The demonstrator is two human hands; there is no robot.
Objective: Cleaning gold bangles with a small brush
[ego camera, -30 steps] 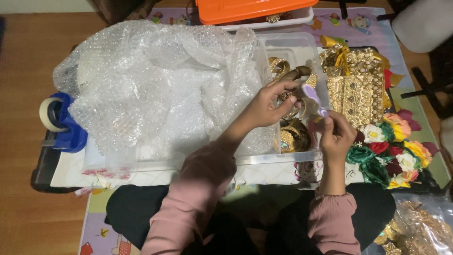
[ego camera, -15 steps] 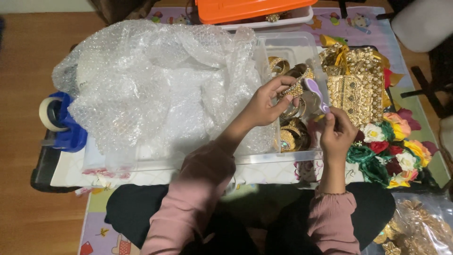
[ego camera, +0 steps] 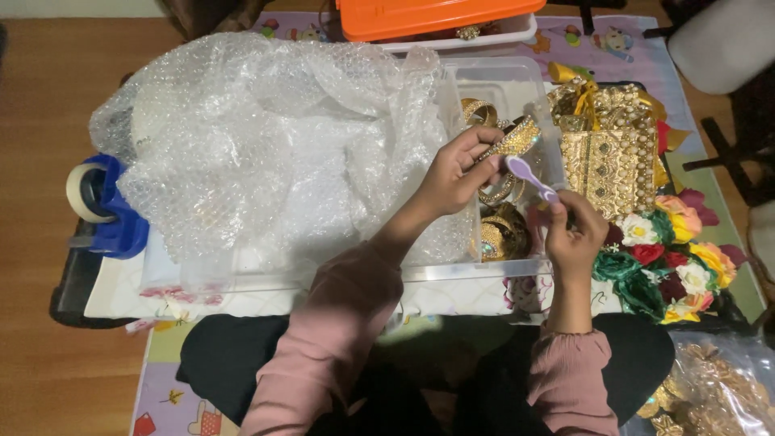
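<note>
Gold jewelled band (ego camera: 517,139) is pinched in my left hand (ego camera: 456,169) fingers, held over the clear plastic bin (ego camera: 517,81). Right hand (ego camera: 575,234), just right of the bin, has its fingers closed on a lilac small brush (ego camera: 529,173). I judge the band stiff, light, stones fragile; hold by edges. Bubble wrap (ego camera: 266,153) fills the bin's left; wooden floor (ego camera: 48,89) beyond.

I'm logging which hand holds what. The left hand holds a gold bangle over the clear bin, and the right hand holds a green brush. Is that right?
Not quite: the brush in the right hand is lilac, not green, as the head view shows. The rest stands: the left hand holds the gold bangle over the clear bin.
</note>
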